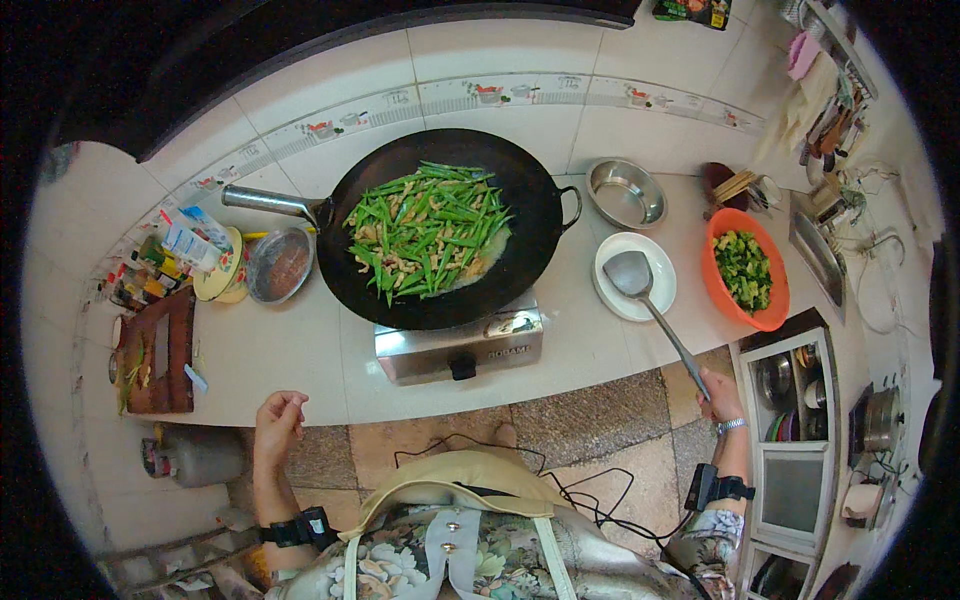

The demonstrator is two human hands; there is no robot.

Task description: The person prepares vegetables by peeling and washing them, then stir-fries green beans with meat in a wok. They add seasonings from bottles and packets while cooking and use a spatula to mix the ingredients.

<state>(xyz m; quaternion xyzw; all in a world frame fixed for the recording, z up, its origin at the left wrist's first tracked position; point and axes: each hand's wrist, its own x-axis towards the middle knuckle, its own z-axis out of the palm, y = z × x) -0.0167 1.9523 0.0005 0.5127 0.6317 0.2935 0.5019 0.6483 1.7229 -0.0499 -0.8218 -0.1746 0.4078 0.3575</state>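
Note:
In the head view my right hand (721, 396) grips the handle end of a metal wok spatula (675, 341). The spatula's blade rests in a white dish (664, 264). My left hand (280, 421) is at the counter's front edge, its fingers curled in with nothing seen in them. Before me a black wok (536, 195) sits on a steel gas stove (427, 356). Inside lie sliced green pods (427, 225) mixed with pale strips that look like meat, and some liquid at the lower right.
An orange basin (780, 289) of chopped broccoli (742, 262) stands right of the dish, and a steel bowl (630, 195) behind it. At left are a bowl (259, 266), a lidded enamel pot (219, 274), bottles (142, 274) and a cutting board (176, 360). Black cables (592, 510) hang near my waist.

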